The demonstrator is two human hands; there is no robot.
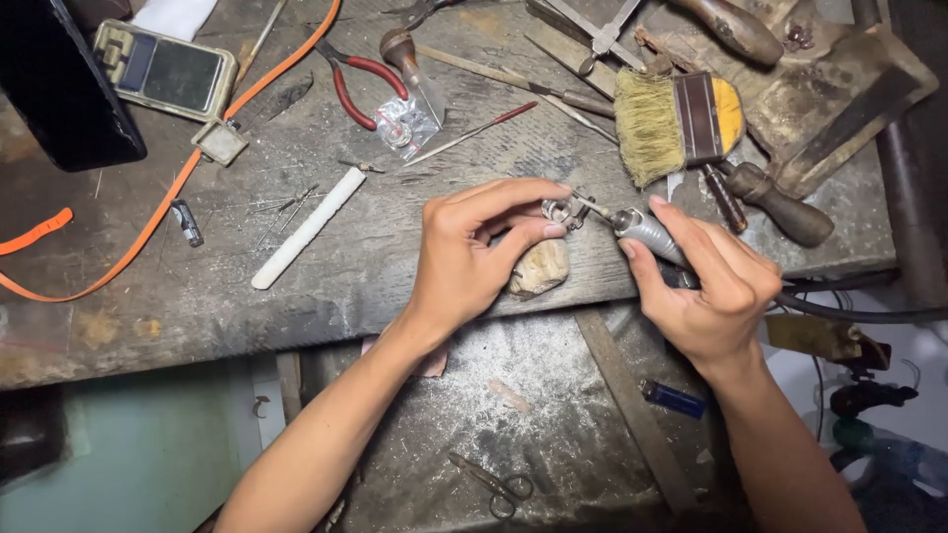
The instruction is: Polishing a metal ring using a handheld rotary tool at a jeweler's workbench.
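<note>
Hands grip work: left hand [472, 252] pinches a silver ring [559, 210], right hand [703, 281] holds a rotary handpiece [647, 231].

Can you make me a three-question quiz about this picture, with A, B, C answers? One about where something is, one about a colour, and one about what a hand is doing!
1. Where does the brush lie?
A. on the bench above the right hand
B. on the lower shelf
C. in the left hand

2. What colour are the handles of the pliers?
A. blue
B. red
C. green

3. What is the left hand doing?
A. lying flat and open
B. pinching a small metal piece
C. holding scissors

Answers:
1. A, the brush rests on the bench just above the right hand.
2. B, both curved handles are red.
3. B, its fingertips close on a small metal piece, while the right hand holds a rotary tool with its tip at the piece; the scissors lie untouched on the shelf below.
</note>
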